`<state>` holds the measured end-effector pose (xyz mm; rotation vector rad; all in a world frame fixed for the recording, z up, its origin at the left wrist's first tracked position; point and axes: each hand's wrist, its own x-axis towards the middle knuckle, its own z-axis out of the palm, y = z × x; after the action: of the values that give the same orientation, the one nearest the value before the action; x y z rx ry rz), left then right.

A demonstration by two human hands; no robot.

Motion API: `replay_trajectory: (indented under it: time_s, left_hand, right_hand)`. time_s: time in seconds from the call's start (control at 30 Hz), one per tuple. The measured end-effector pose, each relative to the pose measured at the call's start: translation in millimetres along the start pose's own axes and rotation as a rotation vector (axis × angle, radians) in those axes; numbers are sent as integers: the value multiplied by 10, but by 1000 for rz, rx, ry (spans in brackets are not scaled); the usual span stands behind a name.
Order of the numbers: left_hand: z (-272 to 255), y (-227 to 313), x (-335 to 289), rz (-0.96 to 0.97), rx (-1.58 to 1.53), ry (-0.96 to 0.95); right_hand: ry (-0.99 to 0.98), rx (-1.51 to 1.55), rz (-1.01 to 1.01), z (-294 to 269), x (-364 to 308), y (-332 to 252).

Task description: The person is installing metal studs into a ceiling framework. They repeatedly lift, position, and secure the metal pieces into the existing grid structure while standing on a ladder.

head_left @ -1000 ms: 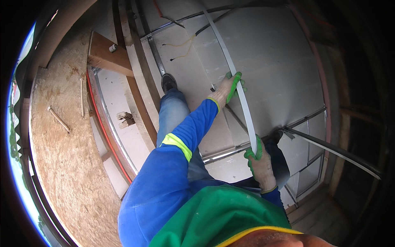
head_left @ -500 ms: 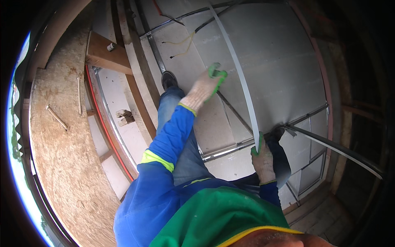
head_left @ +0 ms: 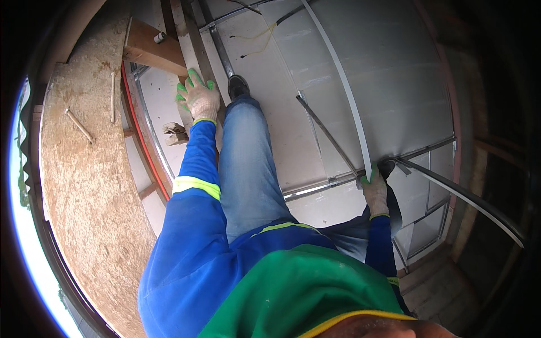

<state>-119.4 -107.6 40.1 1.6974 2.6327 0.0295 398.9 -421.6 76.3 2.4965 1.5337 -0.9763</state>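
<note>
The right hand (head_left: 374, 190) is closed round the lower end of a long white strip (head_left: 345, 96), which runs up across the grey panels (head_left: 394, 84). The left hand (head_left: 197, 98) is spread wide, fingers open, resting on a wooden stud (head_left: 186, 34) beside the chipboard (head_left: 84, 186). The step looks like positioning the strip while braced; seating it would probably need the left hand back on it.
</note>
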Motion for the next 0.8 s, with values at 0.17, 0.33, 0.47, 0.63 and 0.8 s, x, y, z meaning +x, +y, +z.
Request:
replay_trajectory:
  time_s: [0.17,0.33,0.47,0.63,0.8]
  left_hand:
    - [-37,12,-6,-8,-13,-36]
    - [-12,6,11,2,9,-12]
    - [18,-18,26,43,18,40]
    - [-39,34,-2,20,-6,-5]
    - [-32,70,23,6,17,-42]
  right_hand:
    - [-87,74,-5,82,110,48]
    - [-64,141,-19,62,119,3]
    - [-78,183,48,55,155,11]
    - [-159,366,139,108,207,107]
    - [37,428,50,297,227,260]
